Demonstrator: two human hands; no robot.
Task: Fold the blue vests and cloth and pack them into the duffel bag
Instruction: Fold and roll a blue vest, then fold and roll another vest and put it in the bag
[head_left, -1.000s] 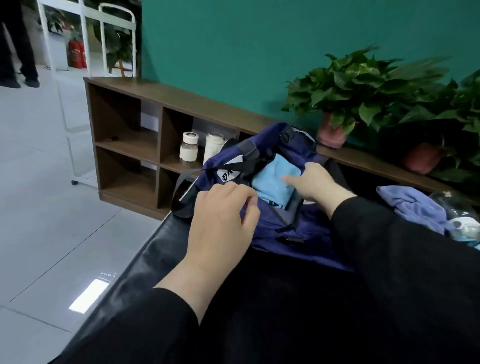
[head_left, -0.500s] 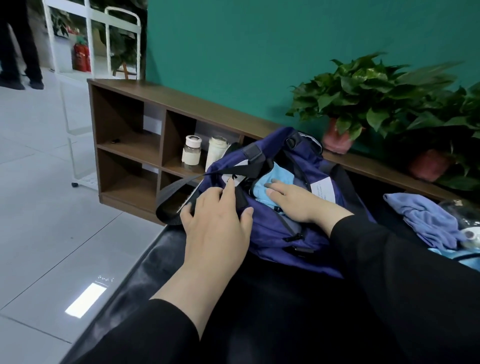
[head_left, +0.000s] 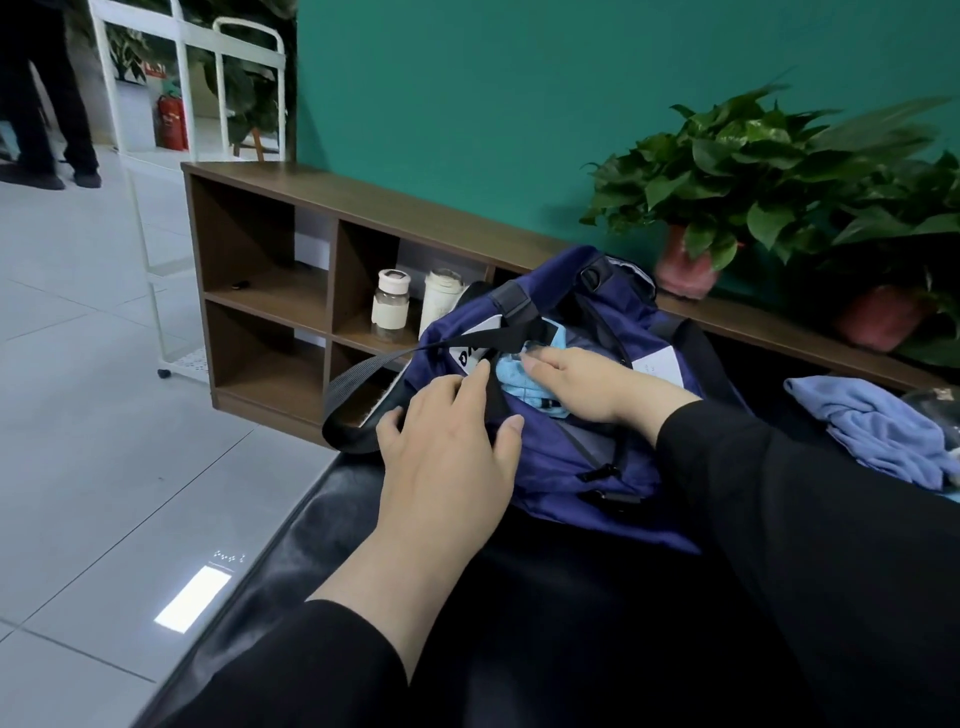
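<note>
A navy duffel bag lies on a black padded bench, its top unzipped. A folded light-blue vest shows inside the opening. My right hand lies flat on that vest, fingers straight, pressing it down into the bag. My left hand rests spread on the bag's near-left side, fingers straight, touching the black strap by the opening. A crumpled blue cloth lies on the bench at the right, apart from the bag.
A low brown shelf unit stands behind the bench, holding two white bottles. Potted plants sit on its top at the right. The bench's left edge drops to a tiled floor. A person's legs stand far left.
My right hand has pushed the light-blue vest deeper into the bag. My left hand has uncurled from its grip and now lies flat on the bag's side.
</note>
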